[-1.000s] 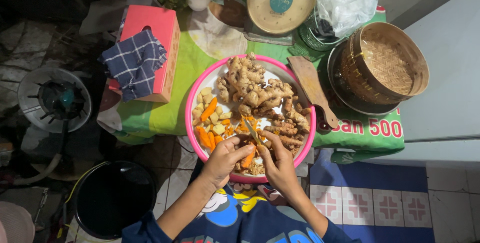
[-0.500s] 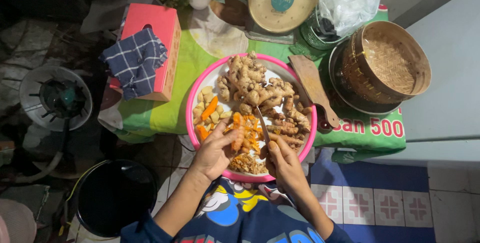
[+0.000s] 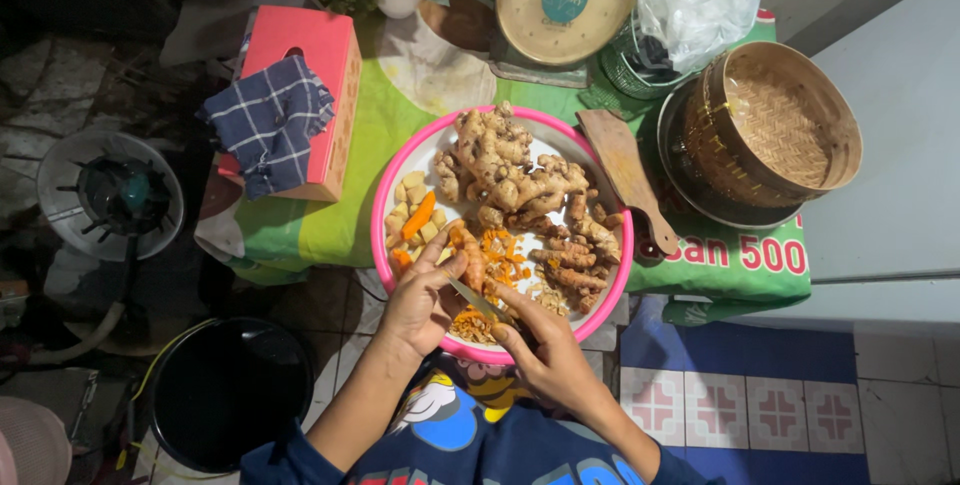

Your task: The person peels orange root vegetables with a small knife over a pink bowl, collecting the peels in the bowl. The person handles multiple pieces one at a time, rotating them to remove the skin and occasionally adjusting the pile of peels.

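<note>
Over the near rim of the pink basin (image 3: 380, 215), the left hand (image 3: 425, 300) has its fingers clamped on an orange turmeric root (image 3: 470, 257) while the right hand (image 3: 545, 345) grips a small knife (image 3: 472, 297) whose blade, slipping off the knobbly skin, could nick the left thumb.

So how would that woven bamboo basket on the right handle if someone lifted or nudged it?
The bamboo basket is probably light for its size: thin woven walls, apparently empty. Likely fairly stiff, given its banded rim. It sits on a dark round tray, so a nudge might slide it rather than tip it.
</note>
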